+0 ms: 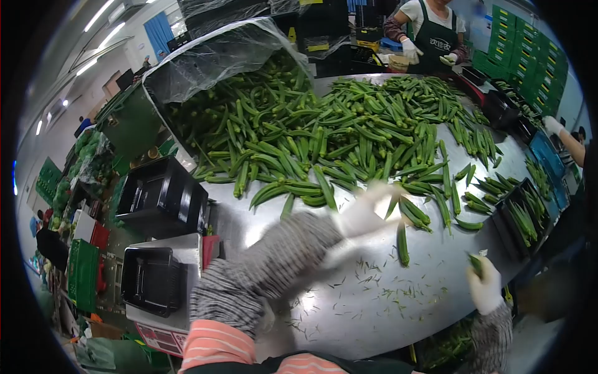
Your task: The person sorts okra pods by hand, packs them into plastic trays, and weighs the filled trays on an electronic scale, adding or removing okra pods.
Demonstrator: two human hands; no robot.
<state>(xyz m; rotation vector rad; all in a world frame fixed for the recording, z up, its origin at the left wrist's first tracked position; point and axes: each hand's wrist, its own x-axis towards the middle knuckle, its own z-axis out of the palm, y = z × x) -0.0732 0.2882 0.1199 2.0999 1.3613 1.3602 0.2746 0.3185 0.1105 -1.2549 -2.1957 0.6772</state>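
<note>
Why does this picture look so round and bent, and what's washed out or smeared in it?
Head view: strong wide-angle bending, with black corners and the table edge bowed; bright glare patches on its metal; the left hand smeared, probably by motion, while the right hand looks crisper; ceiling lamps blown out to white; the shape at lower right too soft to identify.

The tabletop (374,305) was smooth, shiny metal; the trays (146,194) were glossy black plastic, the sleeves (274,255) striped cloth.
</note>
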